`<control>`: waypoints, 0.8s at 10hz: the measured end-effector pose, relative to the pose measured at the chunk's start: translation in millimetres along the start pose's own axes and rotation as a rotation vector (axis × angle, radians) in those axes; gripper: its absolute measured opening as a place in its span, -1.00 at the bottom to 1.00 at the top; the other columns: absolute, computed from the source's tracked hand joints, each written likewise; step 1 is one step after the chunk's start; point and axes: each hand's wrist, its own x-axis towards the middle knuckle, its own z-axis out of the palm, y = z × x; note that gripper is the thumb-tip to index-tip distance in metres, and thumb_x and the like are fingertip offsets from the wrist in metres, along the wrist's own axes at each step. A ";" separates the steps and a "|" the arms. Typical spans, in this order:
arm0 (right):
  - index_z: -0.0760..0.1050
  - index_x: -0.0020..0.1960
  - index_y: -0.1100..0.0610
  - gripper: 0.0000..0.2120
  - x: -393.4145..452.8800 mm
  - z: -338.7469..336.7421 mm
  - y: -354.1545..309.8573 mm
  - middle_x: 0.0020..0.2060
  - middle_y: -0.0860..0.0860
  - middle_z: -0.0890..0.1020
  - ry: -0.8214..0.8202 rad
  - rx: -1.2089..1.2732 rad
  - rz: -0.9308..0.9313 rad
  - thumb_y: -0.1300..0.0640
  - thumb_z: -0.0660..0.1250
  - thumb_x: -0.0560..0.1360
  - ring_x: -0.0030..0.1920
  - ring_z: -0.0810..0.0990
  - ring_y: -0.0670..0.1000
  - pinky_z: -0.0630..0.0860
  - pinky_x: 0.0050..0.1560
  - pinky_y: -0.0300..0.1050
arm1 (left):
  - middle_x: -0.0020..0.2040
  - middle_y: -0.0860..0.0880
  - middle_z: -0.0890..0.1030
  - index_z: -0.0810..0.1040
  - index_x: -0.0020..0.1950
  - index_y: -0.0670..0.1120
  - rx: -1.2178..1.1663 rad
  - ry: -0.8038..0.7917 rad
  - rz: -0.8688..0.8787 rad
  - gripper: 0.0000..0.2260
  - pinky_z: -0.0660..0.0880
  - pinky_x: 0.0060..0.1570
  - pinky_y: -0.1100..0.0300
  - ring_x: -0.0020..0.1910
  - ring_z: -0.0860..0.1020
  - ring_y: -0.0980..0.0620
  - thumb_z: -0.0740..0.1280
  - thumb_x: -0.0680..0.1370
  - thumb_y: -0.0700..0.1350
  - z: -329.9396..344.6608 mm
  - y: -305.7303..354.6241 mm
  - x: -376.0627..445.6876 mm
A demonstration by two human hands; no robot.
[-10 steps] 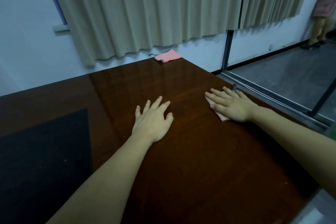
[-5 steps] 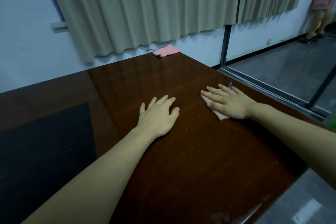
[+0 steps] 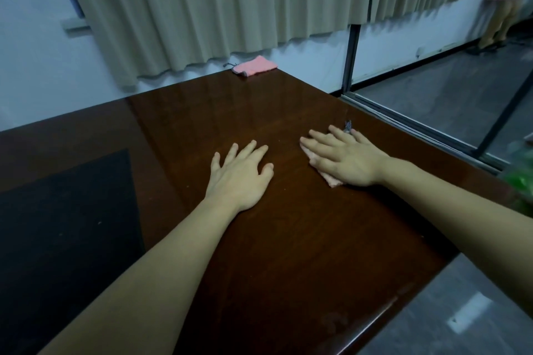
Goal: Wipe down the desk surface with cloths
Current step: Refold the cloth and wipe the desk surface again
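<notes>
Both hands have drifted slightly left across the surface [image 3: 288, 239]. At centre, the left hand [image 3: 240, 174] lies flat, fingers spread, holding nothing. Right of centre, the right hand [image 3: 346, 158] presses flat on a cloth [image 3: 331, 180]. A second cloth [image 3: 255, 66] lies upper centre. Uneven pressure could bunch the cloth.

The table [image 3: 288, 239] is dark brown wood, polished to a smooth gloss that mirrors the curtain. At its 9 o'clock side lies a black mat [image 3: 63, 225], matt and dull. The pink cloth [image 3: 255, 66] at 12 o'clock looks soft and nubby, like towelling. The curtain [image 3: 216, 8] is beige woven fabric, matt. The grey floor [image 3: 461, 320] shines
</notes>
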 end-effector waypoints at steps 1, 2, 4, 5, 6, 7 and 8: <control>-0.24 0.58 -0.38 -0.45 -22.0 5.0 -7.9 0.62 -0.26 -0.17 -0.001 -0.005 -0.082 -0.35 -0.20 0.63 0.62 -0.26 -0.01 -0.25 0.59 0.20 | 0.66 0.11 0.04 0.11 0.63 0.20 0.007 0.005 -0.004 -0.50 -0.17 0.56 -0.18 0.64 -0.05 -0.03 -0.01 0.69 0.22 1.1 0.9 -0.2; -0.23 0.58 -0.39 -0.45 -21.7 4.5 -4.8 0.61 -0.27 -0.17 -0.010 0.008 -0.083 -0.36 -0.20 0.62 0.62 -0.26 -0.02 -0.26 0.59 0.18 | 0.66 0.11 0.04 0.11 0.64 0.20 0.009 0.007 -0.003 -0.51 -0.17 0.57 -0.17 0.64 -0.05 -0.02 -0.01 0.69 0.22 1.2 0.7 -0.9; -0.17 0.60 -0.36 -0.45 23.2 -6.2 19.1 0.64 -0.22 -0.11 0.016 0.049 0.087 -0.36 -0.16 0.64 0.64 -0.19 0.05 -0.23 0.58 0.24 | 0.66 0.12 0.04 0.11 0.64 0.20 0.006 0.000 0.000 -0.51 -0.18 0.58 -0.17 0.64 -0.06 -0.01 -0.02 0.69 0.22 0.1 0.5 -1.4; -0.15 0.62 -0.33 -0.44 39.5 -9.9 21.6 0.65 -0.18 -0.09 0.020 0.064 0.165 -0.35 -0.14 0.65 0.64 -0.18 0.10 -0.23 0.56 0.29 | 0.66 0.13 0.04 0.11 0.63 0.21 0.004 -0.003 -0.002 -0.51 -0.17 0.58 -0.17 0.64 -0.06 -0.01 -0.01 0.69 0.22 0.0 -0.2 -0.6; -0.16 0.62 -0.32 -0.44 37.0 -7.4 15.5 0.65 -0.17 -0.10 0.020 0.056 0.156 -0.34 -0.15 0.65 0.64 -0.19 0.12 -0.23 0.56 0.31 | 0.66 0.13 0.04 0.11 0.63 0.21 0.009 -0.005 0.000 -0.51 -0.17 0.58 -0.17 0.64 -0.06 -0.01 -0.02 0.69 0.22 -0.3 0.0 -0.9; -0.19 0.61 -0.33 -0.44 18.3 -4.4 3.6 0.64 -0.20 -0.13 0.011 0.038 0.081 -0.34 -0.16 0.65 0.64 -0.21 0.08 -0.24 0.57 0.28 | 0.66 0.12 0.04 0.11 0.63 0.21 0.016 -0.002 -0.002 -0.51 -0.16 0.58 -0.17 0.64 -0.05 -0.01 -0.01 0.69 0.22 -0.6 0.7 -0.7; -0.21 0.61 -0.34 -0.45 -6.5 0.1 -10.2 0.63 -0.21 -0.15 0.000 0.011 -0.025 -0.33 -0.17 0.66 0.63 -0.23 0.05 -0.25 0.58 0.24 | 0.66 0.12 0.03 0.10 0.64 0.21 0.022 -0.004 -0.005 -0.51 -0.15 0.58 -0.17 0.64 -0.05 -0.01 -0.01 0.69 0.22 -1.0 1.3 -0.7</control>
